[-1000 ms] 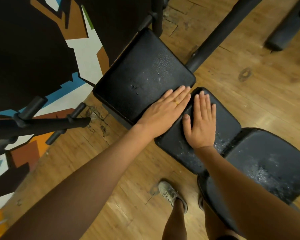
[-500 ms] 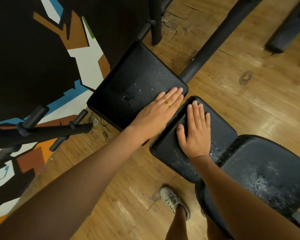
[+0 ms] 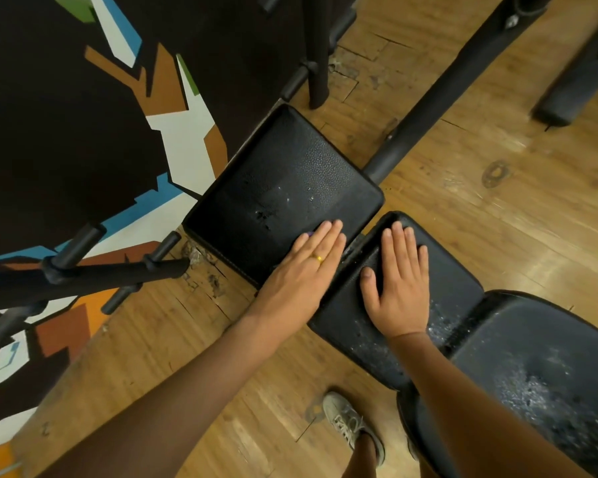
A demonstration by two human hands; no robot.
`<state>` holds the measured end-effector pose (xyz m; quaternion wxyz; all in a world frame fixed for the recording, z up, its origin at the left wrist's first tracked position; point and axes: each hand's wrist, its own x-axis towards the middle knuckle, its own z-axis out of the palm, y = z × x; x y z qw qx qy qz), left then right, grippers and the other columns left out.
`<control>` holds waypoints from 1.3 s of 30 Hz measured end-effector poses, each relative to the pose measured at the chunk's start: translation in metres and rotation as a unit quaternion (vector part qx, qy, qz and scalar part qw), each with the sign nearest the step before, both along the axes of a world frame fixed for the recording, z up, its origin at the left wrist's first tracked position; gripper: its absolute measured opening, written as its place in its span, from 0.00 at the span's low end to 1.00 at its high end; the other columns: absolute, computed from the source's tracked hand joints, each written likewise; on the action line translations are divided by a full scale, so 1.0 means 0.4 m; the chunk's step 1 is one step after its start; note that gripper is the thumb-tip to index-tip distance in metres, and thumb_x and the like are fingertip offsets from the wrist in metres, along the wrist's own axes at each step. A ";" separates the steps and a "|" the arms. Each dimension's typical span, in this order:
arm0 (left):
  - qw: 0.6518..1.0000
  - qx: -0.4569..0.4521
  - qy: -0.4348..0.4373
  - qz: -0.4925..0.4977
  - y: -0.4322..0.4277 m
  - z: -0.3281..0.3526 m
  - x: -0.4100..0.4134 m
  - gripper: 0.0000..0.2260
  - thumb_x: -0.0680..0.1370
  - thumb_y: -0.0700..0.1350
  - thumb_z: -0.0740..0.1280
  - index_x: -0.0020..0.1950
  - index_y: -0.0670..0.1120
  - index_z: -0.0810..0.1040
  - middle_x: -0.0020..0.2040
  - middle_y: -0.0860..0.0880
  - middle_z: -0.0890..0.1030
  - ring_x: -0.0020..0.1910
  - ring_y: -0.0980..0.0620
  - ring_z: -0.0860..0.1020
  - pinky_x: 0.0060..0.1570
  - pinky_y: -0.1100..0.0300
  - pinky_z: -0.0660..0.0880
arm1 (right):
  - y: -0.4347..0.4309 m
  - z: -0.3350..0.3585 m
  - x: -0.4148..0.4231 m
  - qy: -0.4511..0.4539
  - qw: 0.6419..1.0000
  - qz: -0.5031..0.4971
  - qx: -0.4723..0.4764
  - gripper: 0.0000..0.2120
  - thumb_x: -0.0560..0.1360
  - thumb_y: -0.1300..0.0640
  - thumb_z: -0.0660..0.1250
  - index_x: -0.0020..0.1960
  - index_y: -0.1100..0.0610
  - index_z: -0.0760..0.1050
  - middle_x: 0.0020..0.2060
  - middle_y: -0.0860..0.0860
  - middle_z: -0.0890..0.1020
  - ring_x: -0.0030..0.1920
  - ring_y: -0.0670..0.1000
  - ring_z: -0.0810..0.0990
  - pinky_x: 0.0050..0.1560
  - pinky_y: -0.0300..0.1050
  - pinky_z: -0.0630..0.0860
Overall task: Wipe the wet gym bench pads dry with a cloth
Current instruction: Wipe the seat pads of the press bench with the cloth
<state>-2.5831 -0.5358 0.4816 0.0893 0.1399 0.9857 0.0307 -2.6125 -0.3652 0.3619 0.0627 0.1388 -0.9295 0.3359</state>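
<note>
Three black bench pads lie in a diagonal row above the wooden floor [image 3: 497, 219].

1. Far pad [image 3: 290, 174]: next to the painted wall [image 3: 83, 132]. A few water droplets [image 3: 273, 208] sit near its centre. The left hand [image 3: 304, 267] lies flat on the near corner of this pad, fingers straight and held together, gripping nothing. A gold ring [image 3: 319, 259] is on one finger.
2. Middle pad [image 3: 460, 288]: separated from the far pad by a narrow gap. The right hand [image 3: 399, 288] lies flat on its surface, palm down, fingers straight and close together, thumb spread to the side, gripping nothing. Wet speckles [image 3: 437, 327] show just beside the wrist.
3. Near pad [image 3: 567, 339]: larger, at lower right, with a broad wet patch [image 3: 532, 388] across its top.

The two hands are near each other, one on each side of the gap, not touching.

A black frame tube [image 3: 439, 88] runs from the far pad towards the upper right. A black bar [image 3: 83, 274] projects from the left. One grey shoe [image 3: 353, 426] stands on the floor beside the near pad
</note>
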 end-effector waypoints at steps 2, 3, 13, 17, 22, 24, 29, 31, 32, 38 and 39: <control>1.000 0.001 0.016 0.015 0.026 -0.006 -0.046 0.28 0.79 0.37 0.46 0.80 0.37 0.60 0.82 0.40 0.56 0.81 0.44 0.54 0.79 0.48 0.52 | 0.000 -0.003 0.000 0.001 1.000 0.001 0.001 0.31 0.82 0.47 0.54 0.81 0.60 0.58 0.81 0.54 0.56 0.82 0.55 0.51 0.81 0.57 0.48; 1.000 0.001 0.015 0.023 0.044 -0.007 -0.077 0.28 0.79 0.39 0.45 0.80 0.38 0.59 0.82 0.41 0.55 0.82 0.44 0.52 0.78 0.49 0.49 | 0.000 -0.004 0.000 0.001 1.000 0.000 0.002 0.31 0.82 0.47 0.54 0.81 0.60 0.58 0.81 0.55 0.56 0.82 0.55 0.51 0.80 0.58 0.49; 0.986 0.020 0.030 0.162 0.157 -0.033 -0.153 0.31 0.79 0.40 0.48 0.82 0.39 0.46 0.83 0.41 0.42 0.82 0.45 0.40 0.78 0.50 0.39 | 0.000 -0.008 0.001 0.005 1.000 0.001 0.007 0.31 0.82 0.47 0.52 0.81 0.60 0.56 0.81 0.56 0.56 0.82 0.55 0.51 0.80 0.60 0.50; 0.977 0.012 0.052 0.207 0.170 -0.035 -0.145 0.29 0.81 0.41 0.48 0.82 0.38 0.44 0.82 0.40 0.42 0.81 0.44 0.40 0.78 0.50 0.39 | 0.000 -0.011 0.001 0.006 1.000 0.001 0.008 0.31 0.83 0.47 0.52 0.81 0.60 0.55 0.81 0.56 0.56 0.82 0.56 0.51 0.80 0.60 0.50; 0.968 -0.019 0.106 0.228 0.108 0.012 -0.299 0.30 0.80 0.38 0.51 0.82 0.37 0.45 0.82 0.38 0.45 0.82 0.43 0.44 0.79 0.49 0.43 | -0.002 -0.011 0.000 0.005 1.000 -0.005 0.000 0.30 0.83 0.47 0.53 0.80 0.61 0.58 0.80 0.56 0.58 0.82 0.55 0.52 0.80 0.59 0.50; 0.958 -0.010 0.122 0.259 0.095 0.020 -0.344 0.29 0.82 0.37 0.54 0.82 0.38 0.47 0.82 0.39 0.46 0.82 0.44 0.45 0.79 0.49 0.45 | -0.003 -0.010 0.000 0.007 1.000 -0.007 0.002 0.30 0.83 0.47 0.53 0.80 0.61 0.58 0.80 0.56 0.58 0.82 0.55 0.52 0.80 0.59 0.50; 0.959 0.011 0.104 0.263 0.164 -0.020 -0.232 0.30 0.81 0.40 0.51 0.82 0.38 0.46 0.82 0.40 0.44 0.82 0.44 0.43 0.80 0.47 0.47 | -0.001 -0.006 -0.001 0.002 1.000 -0.001 0.002 0.30 0.83 0.45 0.51 0.81 0.60 0.56 0.80 0.56 0.57 0.82 0.55 0.52 0.80 0.59 0.49; 0.964 0.023 0.080 0.254 0.163 -0.029 -0.197 0.29 0.81 0.40 0.47 0.82 0.39 0.45 0.83 0.40 0.44 0.82 0.45 0.42 0.80 0.48 0.47 | -0.002 -0.008 0.002 0.005 1.000 0.000 0.003 0.31 0.83 0.45 0.51 0.81 0.60 0.55 0.81 0.56 0.56 0.82 0.55 0.51 0.80 0.58 0.48; 0.964 0.024 0.083 0.252 0.155 -0.024 -0.204 0.29 0.80 0.40 0.47 0.82 0.39 0.46 0.83 0.40 0.44 0.82 0.45 0.43 0.80 0.48 0.48 | -0.001 -0.011 0.002 0.007 1.000 -0.002 0.002 0.31 0.83 0.46 0.52 0.81 0.60 0.56 0.81 0.56 0.56 0.82 0.55 0.51 0.80 0.58 0.48; 0.957 0.019 0.140 0.253 0.065 0.030 -0.361 0.31 0.81 0.36 0.59 0.82 0.39 0.51 0.83 0.40 0.49 0.82 0.45 0.46 0.80 0.49 0.48 | 0.001 -0.006 0.002 0.010 1.000 -0.003 0.000 0.30 0.83 0.48 0.54 0.80 0.62 0.58 0.80 0.56 0.57 0.82 0.55 0.51 0.80 0.59 0.49; 0.959 0.020 0.137 0.249 0.057 0.034 -0.367 0.32 0.81 0.35 0.60 0.82 0.39 0.51 0.83 0.40 0.49 0.82 0.45 0.46 0.79 0.50 0.48 | 0.002 -0.005 0.001 0.007 1.000 -0.003 0.000 0.30 0.83 0.48 0.54 0.80 0.61 0.58 0.80 0.56 0.57 0.82 0.55 0.51 0.80 0.58 0.49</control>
